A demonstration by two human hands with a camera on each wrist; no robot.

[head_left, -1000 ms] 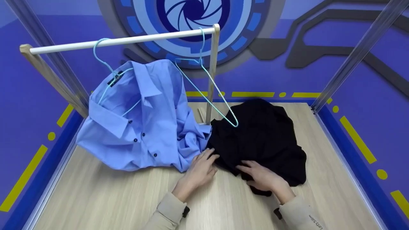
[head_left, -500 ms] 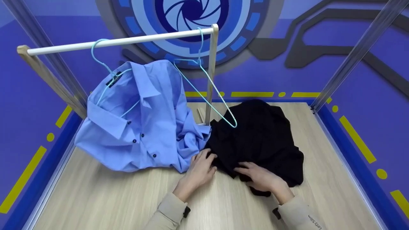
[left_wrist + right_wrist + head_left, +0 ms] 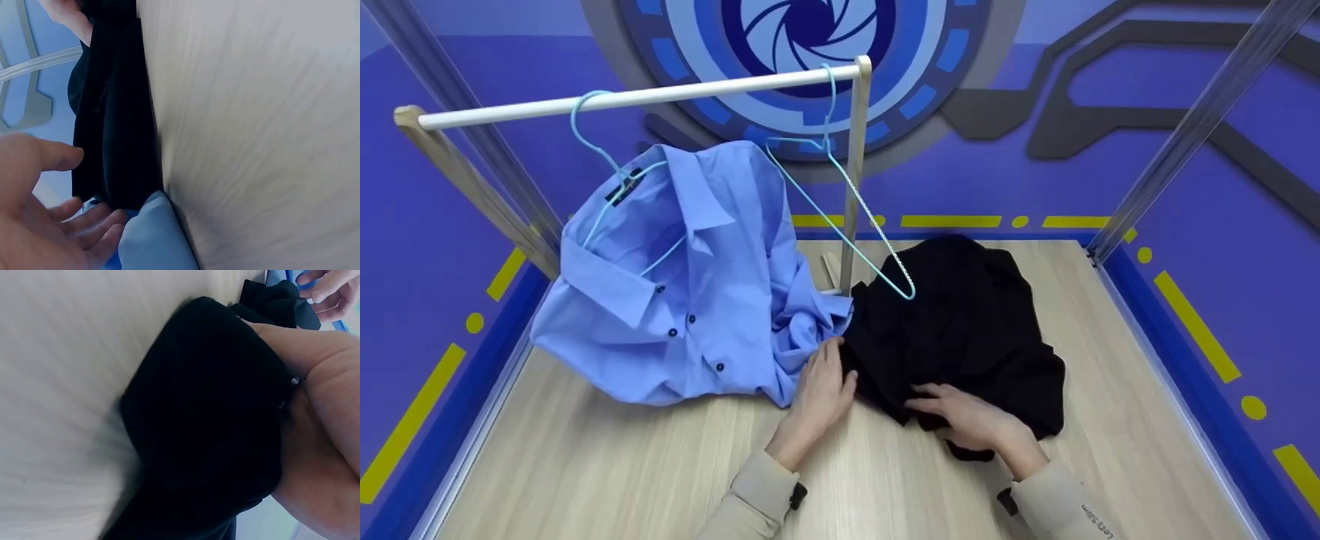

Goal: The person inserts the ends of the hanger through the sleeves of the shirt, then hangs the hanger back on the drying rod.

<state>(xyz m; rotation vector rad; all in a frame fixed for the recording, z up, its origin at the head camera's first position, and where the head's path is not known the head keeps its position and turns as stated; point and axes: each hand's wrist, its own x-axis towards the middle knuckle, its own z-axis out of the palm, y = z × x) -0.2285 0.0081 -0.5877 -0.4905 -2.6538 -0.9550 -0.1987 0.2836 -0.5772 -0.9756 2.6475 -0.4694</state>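
Note:
A rumpled black garment (image 3: pixel 975 315) lies bunched on the table; its kind is hard to tell from the folds. My right hand (image 3: pixel 971 420) grips its near edge, with dark cloth (image 3: pixel 208 399) between thumb and fingers in the right wrist view. Beside its left edge is my left hand (image 3: pixel 819 394), between the garment and a blue shirt. The left wrist view shows this hand's fingers (image 3: pixel 93 225) loosely spread, holding nothing, close to the cloth and the shirt's blue fabric (image 3: pixel 154 233). The blue button-up shirt (image 3: pixel 735 300) hangs on a light-blue hanger (image 3: pixel 592 146).
A rack with a white bar (image 3: pixel 697 91) and wooden posts stands at the back left. A bare light-blue hanger (image 3: pixel 877 217) hangs at its right end, its lower corner in front of the black garment. Blue panels (image 3: pixel 1200 247) enclose the table (image 3: pixel 877 480).
The black garment and my right hand have shifted slightly left. My left hand has straightened its fingers and turned away from the cloth's edge, toward the shirt.

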